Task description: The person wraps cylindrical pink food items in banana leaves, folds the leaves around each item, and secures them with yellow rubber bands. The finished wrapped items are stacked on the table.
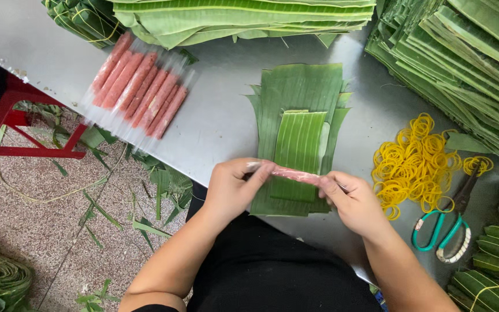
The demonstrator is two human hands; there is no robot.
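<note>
Left hand (232, 188) and right hand (353, 202) closed on opposite ends of one pink meat stick (295, 175) in clear wrap, held level between them, fingers pinched around it. Stick just above the near end of a leaf stack (295, 98) on the grey table (220, 121); whether touching the leaves, cannot tell. Small bright leaf piece (298, 144) on top of the wider, darker leaves. Right of the hands, a heap of yellow rubber bands (414, 162), and beside it scissors (449, 225) with green handles, near the table edge. At the far right edge, tied green leaf bundles (495, 277), lower down. Left of the stack, further off, a row of wrapped meat sticks (140, 89) side by side, slanting, near the table's left edge. Beyond that, at the far side, long folded leaves (244, 17) piled across the top, and a big heap of cut leaf strips (463, 63) at upper right. Below the table on the left, a red stool (7, 127) and leaf scraps (145, 190) on the floor.
</note>
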